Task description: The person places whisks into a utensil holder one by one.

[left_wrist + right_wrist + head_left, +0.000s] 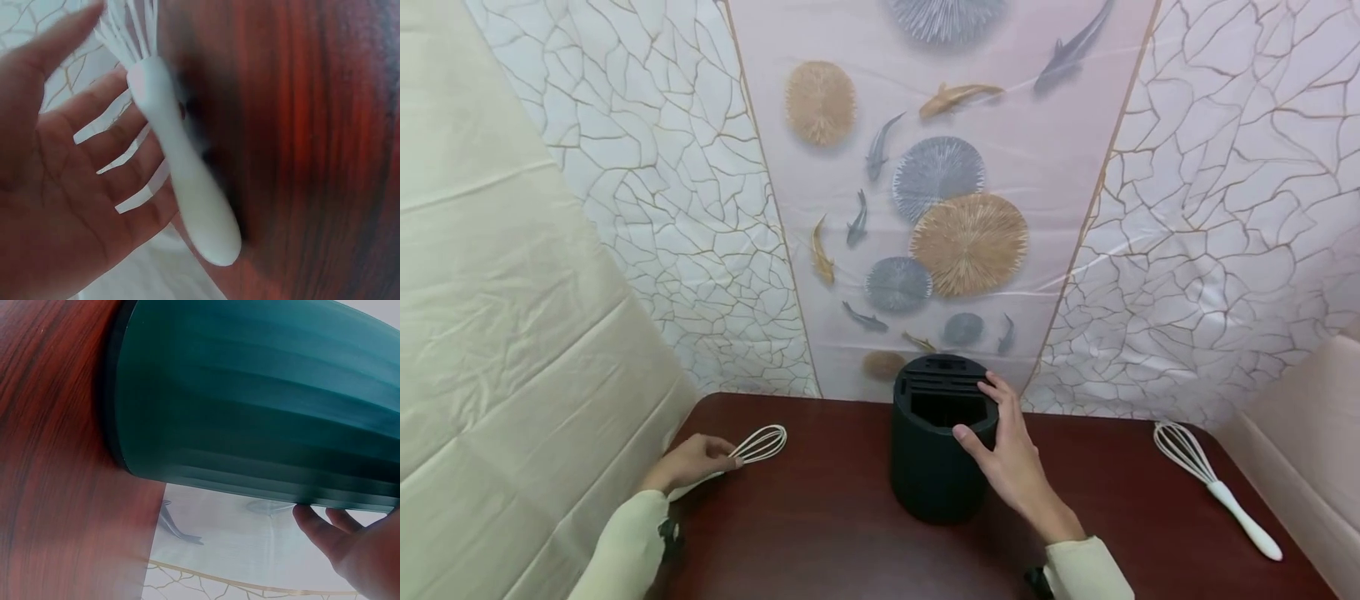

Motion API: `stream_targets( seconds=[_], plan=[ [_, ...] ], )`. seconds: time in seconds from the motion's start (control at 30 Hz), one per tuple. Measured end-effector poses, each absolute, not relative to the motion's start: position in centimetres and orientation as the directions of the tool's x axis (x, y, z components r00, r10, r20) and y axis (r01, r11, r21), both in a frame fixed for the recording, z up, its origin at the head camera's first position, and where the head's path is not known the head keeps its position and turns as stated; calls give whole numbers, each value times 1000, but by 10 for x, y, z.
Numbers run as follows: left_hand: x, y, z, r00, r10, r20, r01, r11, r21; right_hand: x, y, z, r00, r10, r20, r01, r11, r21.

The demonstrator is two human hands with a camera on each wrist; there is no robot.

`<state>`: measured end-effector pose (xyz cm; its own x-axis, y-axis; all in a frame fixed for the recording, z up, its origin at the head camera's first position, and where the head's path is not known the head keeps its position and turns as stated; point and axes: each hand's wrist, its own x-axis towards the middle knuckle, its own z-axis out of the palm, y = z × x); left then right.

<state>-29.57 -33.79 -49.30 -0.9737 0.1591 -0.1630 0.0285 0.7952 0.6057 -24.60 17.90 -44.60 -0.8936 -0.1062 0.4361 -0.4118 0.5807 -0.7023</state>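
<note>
On the left side of the table, my left hand [694, 461] is at a whisk [762, 444] with white wires and a white handle [197, 194]. The left wrist view shows its fingers stretched along the far side of the handle, their tips partly hidden behind it, while the thumb stands apart. A dark green utensil holder [936, 467] stands upright in the middle, with a slotted section and a wide opening on top. My right hand [1011, 458] holds it by the upper right side, thumb on the front rim, fingers on the farther rim.
Another whisk [1225, 496] with a white handle lies at the right end of the brown wooden table [820, 533]. A patterned cloth [865, 367] with fish and round motifs hangs behind. Pale fabric [550, 358] borders the left side.
</note>
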Motion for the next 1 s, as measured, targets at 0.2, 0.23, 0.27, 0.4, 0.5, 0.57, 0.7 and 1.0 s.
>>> stream_targets(
  seconds=[0.2, 0.23, 0.27, 0.4, 0.5, 0.57, 0.7, 1.0],
  plan=[
    [-299, -320, -497, -988, 88, -129, -2, 817, 576, -245, 187, -446, -892, -94, 442, -406, 595, -694],
    [-298, -320, -496, -989, 74, -129, -13, 824, 567, -245, 186, -447, -893, -95, 439, -406, 592, -696],
    [-297, -321, -496, -989, 69, -131, -18, 824, 567, -245, 185, -447, -894, -97, 437, -406, 590, -698],
    [-290, -320, -495, -987, 66, -149, -38, 798, 602, -245, 181, -449, -894, -95, 437, -403, 593, -697],
    [-288, -317, -498, -982, 55, -181, -78, 752, 654, -245, 180, -448, -897, -94, 431, -398, 596, -698],
    [-289, -315, -499, -980, 47, -194, -101, 720, 687, -245, 180, -447, -899, -95, 427, -395, 594, -700],
    [-287, -309, -501, -976, 54, -209, -124, 651, 749, -245, 180, -447, -900, -94, 426, -394, 594, -702],
    [-282, -293, -510, -963, 15, -268, -222, 518, 826, -244, 182, -448, -899, -97, 428, -397, 595, -699]
  ],
)
